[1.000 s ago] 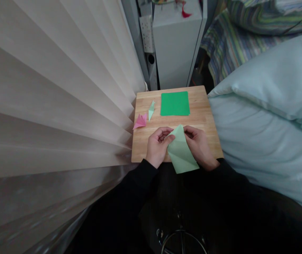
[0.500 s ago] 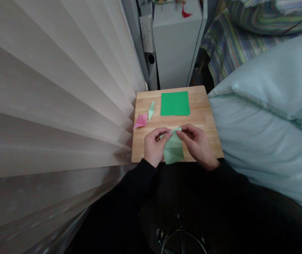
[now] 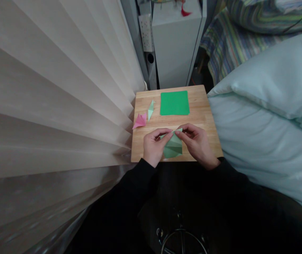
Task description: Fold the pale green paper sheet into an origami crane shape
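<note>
Between my two hands is a creased sheet of pale green origami paper (image 3: 173,148), its lower part hanging toward the near edge of the small wooden table (image 3: 201,106). My left hand (image 3: 156,143) pinches the sheet's upper left edge between thumb and fingers. At the upper right edge, my right hand (image 3: 195,143) pinches the same sheet, the two thumbs close together. Beyond my left hand lie a folded pink origami piece (image 3: 139,120) and a slim pale green folded piece (image 3: 150,110). A stack of bright green paper squares (image 3: 174,103) rests farther back.
A pleated curtain (image 3: 61,88) runs along the table's left side. Behind the table stands a white cabinet (image 3: 176,53). To the right is a bed with a light blue quilt (image 3: 267,106). Below the table are the metal parts of a stool base (image 3: 181,233).
The lower part of the pale green sheet has risen and looks shorter, its bottom edge farther from me. Both hands keep their pinch, with the thumbtips slightly closer together.
</note>
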The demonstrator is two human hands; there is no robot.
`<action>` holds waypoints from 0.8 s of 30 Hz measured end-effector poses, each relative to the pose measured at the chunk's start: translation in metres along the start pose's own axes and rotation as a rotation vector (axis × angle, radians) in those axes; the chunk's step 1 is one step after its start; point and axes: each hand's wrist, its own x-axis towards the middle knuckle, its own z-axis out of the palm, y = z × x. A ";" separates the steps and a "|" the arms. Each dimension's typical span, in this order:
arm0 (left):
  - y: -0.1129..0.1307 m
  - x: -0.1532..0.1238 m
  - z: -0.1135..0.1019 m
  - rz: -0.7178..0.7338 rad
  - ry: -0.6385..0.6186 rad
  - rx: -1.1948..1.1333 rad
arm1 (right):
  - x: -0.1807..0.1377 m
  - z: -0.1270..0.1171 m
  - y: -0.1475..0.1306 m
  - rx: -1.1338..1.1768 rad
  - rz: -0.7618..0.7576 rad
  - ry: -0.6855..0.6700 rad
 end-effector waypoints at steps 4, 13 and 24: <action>0.000 0.000 0.000 -0.002 0.004 -0.003 | 0.000 0.000 -0.001 0.009 0.015 0.007; 0.003 -0.001 0.001 0.003 -0.015 -0.006 | -0.001 -0.001 -0.001 0.017 0.012 -0.017; 0.002 0.001 -0.002 -0.010 -0.037 0.050 | 0.004 -0.003 0.003 -0.007 0.053 -0.062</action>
